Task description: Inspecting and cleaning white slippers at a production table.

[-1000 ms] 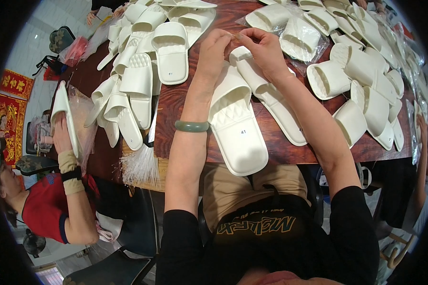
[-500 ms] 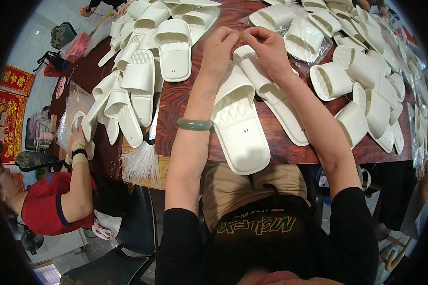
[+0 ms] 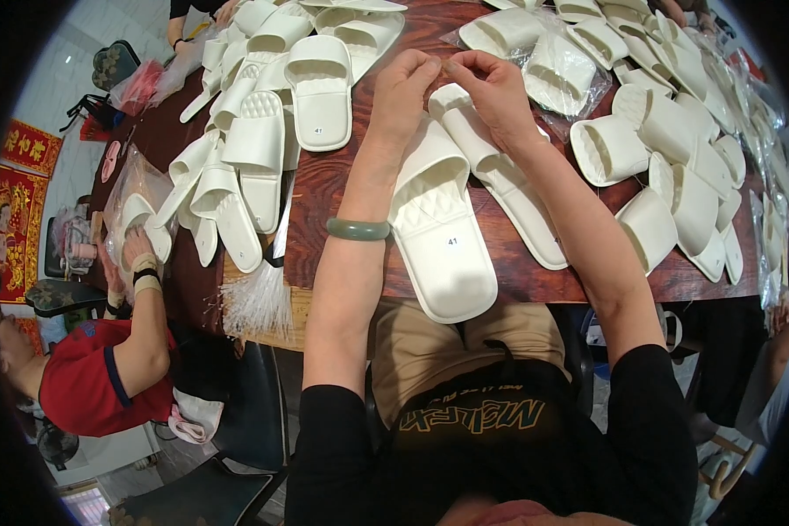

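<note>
Both hands over far side of slipper pair, near middle of desk point(image 3: 311, 228). Left hand point(image 3: 403, 96) and right hand point(image 3: 500, 96) raised, close but apart; each has thumb and finger drawn into a pinch, fingertips nearly meeting. Anything between fingertips: too small to tell.

Step looks like fine fingertip work on something tiny, maybe a thin strand like those in the white bundle point(image 3: 256, 305) at the near left edge. To do it well: light pinch, fingertips level and close, wrists steady, both ends brought straight together without twisting, forearms clear of the slippers.

Left slipper point(image 3: 448, 263) lies sole down between the forearms, toe end far, heel near, heel seeming to overhang the near edge. Long axis runs far to near, leaning slightly right at the heel. Right slipper point(image 3: 535, 230) lies just right of it, partly hidden by the right forearm; long axis slants more, far left to near right, heel also near.
</note>
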The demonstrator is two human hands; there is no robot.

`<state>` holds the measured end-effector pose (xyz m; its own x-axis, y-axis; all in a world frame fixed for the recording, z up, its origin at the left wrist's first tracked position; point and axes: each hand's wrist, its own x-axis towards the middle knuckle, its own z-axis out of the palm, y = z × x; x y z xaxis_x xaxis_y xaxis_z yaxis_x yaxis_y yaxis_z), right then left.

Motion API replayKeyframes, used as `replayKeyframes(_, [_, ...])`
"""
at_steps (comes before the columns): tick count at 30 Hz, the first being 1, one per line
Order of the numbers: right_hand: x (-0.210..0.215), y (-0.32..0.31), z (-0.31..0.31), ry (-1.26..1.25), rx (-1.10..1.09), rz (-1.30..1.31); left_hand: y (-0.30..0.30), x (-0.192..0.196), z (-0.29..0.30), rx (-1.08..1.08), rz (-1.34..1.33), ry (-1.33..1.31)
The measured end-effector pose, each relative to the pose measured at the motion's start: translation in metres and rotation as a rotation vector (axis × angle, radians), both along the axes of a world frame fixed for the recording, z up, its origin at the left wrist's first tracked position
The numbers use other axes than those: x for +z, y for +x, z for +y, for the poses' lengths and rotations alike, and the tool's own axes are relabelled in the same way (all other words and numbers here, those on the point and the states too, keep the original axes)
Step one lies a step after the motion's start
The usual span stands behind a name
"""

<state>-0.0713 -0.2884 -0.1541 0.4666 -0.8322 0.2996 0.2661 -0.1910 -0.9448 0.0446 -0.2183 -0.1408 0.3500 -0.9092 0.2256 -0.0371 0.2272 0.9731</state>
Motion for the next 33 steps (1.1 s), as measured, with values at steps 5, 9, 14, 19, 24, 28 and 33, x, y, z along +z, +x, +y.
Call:
replayKeyframes(5, [0.0,-0.002,0.0,0.05,0.106,-0.11,-0.002,-0.002,-0.002,0.009,0.068,-0.071])
replayKeyframes(9, [0.0,-0.001,-0.001,0.018,-0.006,-0.011,0.0,-0.002,-0.002,0.004,0.012,-0.01])
replayKeyframes(14, [-0.002,0.0,-0.002,0.008,0.06,-0.091,0.003,-0.003,-0.001,-0.002,-0.014,-0.047])
replayKeyframes(19, [-0.003,0.0,-0.001,0.07,0.07,-0.117,0.001,-0.003,-0.001,0.004,-0.008,-0.079])
replayKeyframes(24, [-0.002,-0.001,0.0,0.043,0.057,-0.077,0.0,-0.001,-0.001,0.033,-0.02,0.003])
replayKeyframes(28, [-0.004,-0.003,-0.003,0.05,0.147,-0.093,0.001,-0.004,-0.002,0.017,0.077,-0.066])
replayKeyframes(33, [-0.009,0.003,-0.004,0.126,0.05,0.021,0.011,0.002,-0.003,0.259,0.139,-0.231])
